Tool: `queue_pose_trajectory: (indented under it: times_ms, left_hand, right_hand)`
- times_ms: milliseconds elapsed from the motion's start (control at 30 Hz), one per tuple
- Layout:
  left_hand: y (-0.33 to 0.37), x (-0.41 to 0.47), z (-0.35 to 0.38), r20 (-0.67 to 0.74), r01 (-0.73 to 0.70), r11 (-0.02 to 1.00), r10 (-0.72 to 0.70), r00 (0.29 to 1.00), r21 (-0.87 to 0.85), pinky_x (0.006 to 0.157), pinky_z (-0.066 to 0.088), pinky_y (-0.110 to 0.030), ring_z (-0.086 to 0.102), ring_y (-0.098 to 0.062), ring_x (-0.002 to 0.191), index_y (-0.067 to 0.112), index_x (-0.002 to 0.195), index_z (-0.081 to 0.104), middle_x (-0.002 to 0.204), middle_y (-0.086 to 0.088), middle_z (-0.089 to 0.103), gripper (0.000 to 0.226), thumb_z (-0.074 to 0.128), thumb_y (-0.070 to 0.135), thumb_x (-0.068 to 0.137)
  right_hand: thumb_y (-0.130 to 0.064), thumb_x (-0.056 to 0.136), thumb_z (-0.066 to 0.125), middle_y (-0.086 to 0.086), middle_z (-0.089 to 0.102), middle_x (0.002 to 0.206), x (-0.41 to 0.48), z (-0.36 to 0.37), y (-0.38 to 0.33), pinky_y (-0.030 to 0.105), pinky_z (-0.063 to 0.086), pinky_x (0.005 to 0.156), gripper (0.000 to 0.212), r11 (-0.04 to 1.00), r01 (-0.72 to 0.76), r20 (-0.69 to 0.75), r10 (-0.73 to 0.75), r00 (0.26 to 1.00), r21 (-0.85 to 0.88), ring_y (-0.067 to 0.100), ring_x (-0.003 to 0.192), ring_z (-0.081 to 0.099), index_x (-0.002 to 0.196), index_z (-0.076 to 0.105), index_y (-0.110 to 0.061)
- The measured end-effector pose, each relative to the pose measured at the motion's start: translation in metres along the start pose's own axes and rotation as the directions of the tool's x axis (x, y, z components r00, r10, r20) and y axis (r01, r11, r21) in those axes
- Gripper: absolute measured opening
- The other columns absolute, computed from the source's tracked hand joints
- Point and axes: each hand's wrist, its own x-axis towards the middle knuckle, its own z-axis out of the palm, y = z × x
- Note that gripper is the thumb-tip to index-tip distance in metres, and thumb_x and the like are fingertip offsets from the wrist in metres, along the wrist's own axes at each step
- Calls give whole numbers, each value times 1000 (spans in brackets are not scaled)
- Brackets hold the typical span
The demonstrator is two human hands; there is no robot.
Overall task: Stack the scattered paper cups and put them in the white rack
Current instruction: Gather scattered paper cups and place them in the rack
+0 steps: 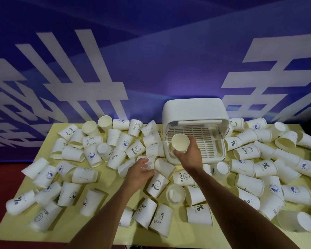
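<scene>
Hovering at the white rack (194, 108), right grip (188, 155) clasps a cup (180, 142); left grip (140, 174) pinches another cup (150, 161).

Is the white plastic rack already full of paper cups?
No: the slatted floor of the white plastic rack lies bare, and the one white paper cup at its front is gripped in the right hand.

The paper cups (135, 149) are white, cream inside, with dark prints: "HELLO" smileys, "Bear" faces, "%" signs, blue whale badges. The surface (16, 230) is pale yellow. The rack (194, 108) is white with a slotted grid; behind it, the backdrop (151, 60) is blue-violet with broad white strokes.
</scene>
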Motion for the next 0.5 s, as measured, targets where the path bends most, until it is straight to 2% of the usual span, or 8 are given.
queue_pose_trajectory:
  times_ms: [67, 133, 200, 333, 500]
  left_hand:
    - [-3, 0, -3, -8, 12, 1000, -12, 1000, 1, 89, 50, -26, 61, -10, 106, 22, 128, 56, 118, 3, 62, 48, 76, 27, 85]
    - [-6, 0, -5, -18, 19, 1000, -19, 1000, 5, 91, 51, -27, 62, -10, 107, 21, 127, 57, 117, 3, 63, 47, 75, 28, 85]
    - [-9, 0, -6, -24, 24, 1000, -24, 999, 3, 92, 51, -28, 62, -11, 107, 21, 128, 57, 116, 3, 63, 47, 75, 28, 85]
    - [-15, -2, -9, -26, 20, 1000, -20, 999, 7, 94, 52, -31, 62, -11, 108, 20, 129, 56, 116, 4, 63, 48, 74, 29, 85]
    - [-24, -12, -24, -76, 19, 1000, -20, 997, -13, 95, 52, -33, 62, -15, 109, 16, 130, 57, 120, -1, 63, 49, 75, 26, 85]
  right_hand:
    - [-29, 72, 86, -4, 60, 120, 1, 3, 3, 37, 52, 92, 75, 999, -8, 5, 8, 1000, -36, 22, 113, 59, 132, 42, -25]
    - [-28, 74, 85, 2, 55, 139, 1, 4, 4, 38, 47, 103, 84, 996, -17, -10, 16, 1000, -86, 25, 127, 53, 144, 39, -18]
    - [-29, 79, 82, 3, 50, 148, -1, 5, 4, 39, 42, 109, 84, 991, 15, -38, -20, 999, -134, 24, 134, 48, 149, 37, -16]
    - [-32, 83, 76, -1, 57, 138, -8, 12, -3, 35, 46, 103, 68, 973, 132, -27, -140, 990, -190, 19, 126, 54, 142, 46, -19]
    - [-35, 82, 76, -2, 64, 126, -19, 38, -18, 29, 45, 89, 59, 963, 191, 98, -175, 980, -191, 17, 115, 60, 134, 53, -18]
